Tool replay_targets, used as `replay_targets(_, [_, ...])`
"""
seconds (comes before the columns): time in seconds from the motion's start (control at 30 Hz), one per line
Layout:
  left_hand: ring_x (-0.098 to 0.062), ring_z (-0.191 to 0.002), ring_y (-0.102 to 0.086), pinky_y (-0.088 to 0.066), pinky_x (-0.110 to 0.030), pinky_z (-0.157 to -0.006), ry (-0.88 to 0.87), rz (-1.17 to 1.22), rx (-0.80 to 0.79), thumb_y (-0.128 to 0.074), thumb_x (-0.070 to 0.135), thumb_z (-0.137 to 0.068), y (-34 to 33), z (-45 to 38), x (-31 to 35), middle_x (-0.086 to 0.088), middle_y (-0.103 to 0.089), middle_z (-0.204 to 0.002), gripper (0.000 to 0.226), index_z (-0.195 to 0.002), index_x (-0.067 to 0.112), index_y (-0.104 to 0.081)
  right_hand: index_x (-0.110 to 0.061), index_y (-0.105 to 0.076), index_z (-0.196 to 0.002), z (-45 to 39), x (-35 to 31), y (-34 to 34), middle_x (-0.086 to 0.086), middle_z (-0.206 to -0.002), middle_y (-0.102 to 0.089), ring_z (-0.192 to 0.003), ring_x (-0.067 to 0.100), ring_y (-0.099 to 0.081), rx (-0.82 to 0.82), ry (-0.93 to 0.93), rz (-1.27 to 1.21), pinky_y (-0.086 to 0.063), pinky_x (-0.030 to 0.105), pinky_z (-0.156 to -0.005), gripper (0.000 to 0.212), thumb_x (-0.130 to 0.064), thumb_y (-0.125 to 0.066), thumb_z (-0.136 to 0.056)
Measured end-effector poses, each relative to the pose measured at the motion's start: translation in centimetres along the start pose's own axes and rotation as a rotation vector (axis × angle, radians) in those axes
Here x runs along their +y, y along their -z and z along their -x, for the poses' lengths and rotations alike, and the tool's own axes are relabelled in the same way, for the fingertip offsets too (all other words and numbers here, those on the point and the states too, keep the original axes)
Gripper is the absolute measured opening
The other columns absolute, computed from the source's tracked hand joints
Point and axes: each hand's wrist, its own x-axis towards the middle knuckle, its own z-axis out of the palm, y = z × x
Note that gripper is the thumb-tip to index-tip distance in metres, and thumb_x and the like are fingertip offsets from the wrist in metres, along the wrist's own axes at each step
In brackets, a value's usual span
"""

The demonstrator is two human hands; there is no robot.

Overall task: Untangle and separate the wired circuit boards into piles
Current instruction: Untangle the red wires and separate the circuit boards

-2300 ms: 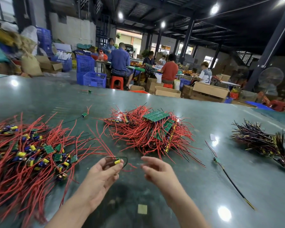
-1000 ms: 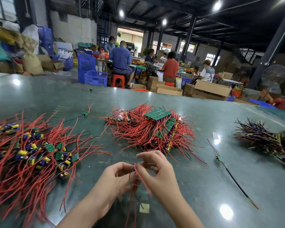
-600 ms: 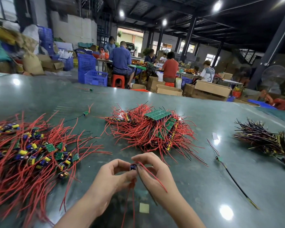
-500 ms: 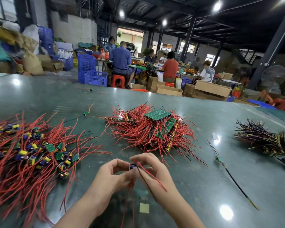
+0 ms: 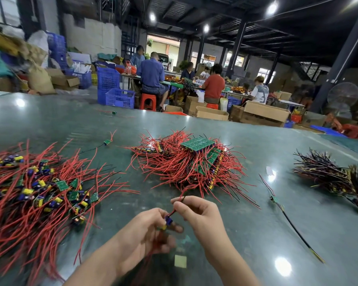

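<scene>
My left hand point(image 5: 142, 234) grips a small wired board point(image 5: 167, 220) with a blue and yellow part, low in the middle of the view. My right hand point(image 5: 198, 213) pinches the red and black wires point(image 5: 179, 201) that rise from that board. Beyond my hands lies a tangled heap of red-wired green boards point(image 5: 192, 162). On the left spreads a wide pile of separated red-wired boards point(image 5: 35, 193). A dark-wired bundle point(image 5: 331, 174) lies at the right.
The dark green glossy table point(image 5: 246, 234) carries a single board with a long black wire point(image 5: 287, 219) right of my hands, a small yellow square point(image 5: 180, 261) near my wrists, and two stray boards point(image 5: 106, 142) further back. People sit working at tables behind.
My hands have drawn slightly apart. The board now sits lower in my left hand, and my right hand has slid up along its wires, pulling them straight upward.
</scene>
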Motion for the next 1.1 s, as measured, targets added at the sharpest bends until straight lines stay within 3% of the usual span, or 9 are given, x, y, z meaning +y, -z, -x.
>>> replay_targets(0.1, [-0.009, -0.038, -0.021, -0.017, -0.019, -0.038, 0.081, -0.097, 0.034, -0.042, 0.02, -0.081, -0.5, 0.4, 0.5, -0.001, -0.042, -0.056, 0.01, -0.077, 0.013, -0.048, -0.024, -0.073, -0.068, -0.1, 0.2, -0.3, -0.006, -0.07, -0.072, -0.067, 0.002, -0.062, 0.021, 0.005, -0.005, -0.049, 0.014, -0.067, 0.023, -0.003, -0.071, -0.078])
replay_targets(0.23, [-0.007, -0.041, -0.015, -0.009, -0.016, -0.038, 0.015, -0.33, 0.117, -0.041, 0.026, -0.093, -0.7, 0.5, 0.5, 0.006, -0.031, -0.05, 0.031, -0.067, 0.016, -0.055, -0.018, -0.07, -0.069, -0.1, 0.5, -0.2, -0.007, -0.064, -0.069, -0.06, -0.002, -0.058, 0.051, 0.016, -0.062, -0.044, 0.011, -0.062, 0.019, -0.001, -0.069, -0.079])
replay_targets(0.4, [-0.005, -0.032, -0.025, -0.019, -0.014, -0.034, -0.205, -0.586, 0.164, -0.047, 0.027, -0.095, -1.3, 0.3, -0.1, 0.009, -0.034, -0.039, 0.047, -0.05, 0.017, -0.053, -0.011, -0.069, -0.074, 0.4, 0.9, -1.1, -0.006, -0.062, -0.067, -0.052, -0.004, -0.052, 0.137, 0.0, -0.22, -0.04, 0.008, -0.054, 0.015, 0.001, -0.066, -0.08])
replay_targets(0.53, [-0.002, -0.035, -0.034, -0.026, -0.012, -0.041, -0.359, -0.701, 0.283, -0.051, 0.037, -0.087, -1.1, 0.1, -0.2, 0.006, -0.039, -0.036, 0.048, -0.041, 0.021, -0.053, -0.012, -0.069, -0.07, 0.4, 0.9, -1.5, -0.006, -0.063, -0.068, -0.052, -0.004, -0.052, 0.18, 0.005, -0.242, -0.04, 0.009, -0.053, 0.018, 0.003, -0.066, -0.08])
replay_targets(0.67, [-0.011, -0.043, -0.038, -0.03, -0.028, -0.055, -0.402, -0.749, 0.385, -0.045, 0.046, -0.072, -0.6, -0.3, -0.2, 0.004, -0.041, -0.039, 0.039, -0.044, 0.021, -0.056, -0.011, -0.069, -0.068, 0.4, 1.2, -1.7, -0.006, -0.06, -0.066, -0.051, -0.003, -0.05, 0.194, -0.017, -0.233, -0.039, 0.009, -0.053, 0.016, 0.0, -0.067, -0.08])
replay_targets(0.8, [-0.01, -0.045, -0.04, -0.031, -0.031, -0.055, -0.447, -0.944, 0.476, -0.04, 0.053, -0.07, 0.5, -0.2, -0.4, 0.004, -0.043, -0.041, 0.035, -0.054, 0.029, -0.059, -0.012, -0.073, -0.068, 0.1, 1.3, -1.1, -0.006, -0.053, -0.053, -0.052, 0.006, -0.04, 0.126, -0.11, -0.276, -0.034, 0.016, -0.055, 0.014, -0.018, -0.068, -0.08])
replay_targets(0.9, [-0.011, -0.049, -0.041, -0.033, -0.033, -0.057, -0.46, -0.935, 0.441, -0.038, 0.06, -0.067, 0.7, 0.0, -0.3, 0.004, -0.042, -0.046, 0.038, -0.059, 0.032, -0.062, -0.014, -0.074, -0.067, -0.1, 1.1, -0.5, -0.004, -0.054, -0.05, -0.053, 0.007, -0.04, 0.062, -0.165, -0.371, -0.034, 0.018, -0.057, 0.018, -0.031, -0.069, -0.068])
replay_targets(1.0, [-0.016, -0.056, -0.044, -0.041, -0.042, -0.065, -0.453, -0.897, 0.389, -0.041, 0.059, -0.07, 0.8, -0.2, -0.1, -0.001, -0.043, -0.053, 0.038, -0.059, 0.03, -0.064, -0.009, -0.073, -0.069, -0.3, 1.0, -0.2, 0.002, -0.066, -0.058, -0.051, 0.005, -0.044, -0.041, -0.224, -0.567, -0.041, 0.016, -0.055, 0.019, -0.027, -0.07, -0.065])
replay_targets(1.1, [-0.02, -0.059, -0.047, -0.045, -0.047, -0.073, -0.437, -0.923, 0.365, -0.04, 0.06, -0.071, 1.0, -0.1, -0.1, -0.009, -0.047, -0.057, 0.042, -0.058, 0.027, -0.063, -0.011, -0.074, -0.069, -0.3, 0.8, -0.1, 0.0, -0.066, -0.061, -0.053, 0.005, -0.043, -0.021, -0.188, -0.477, -0.041, 0.019, -0.059, 0.019, -0.029, -0.069, -0.067])
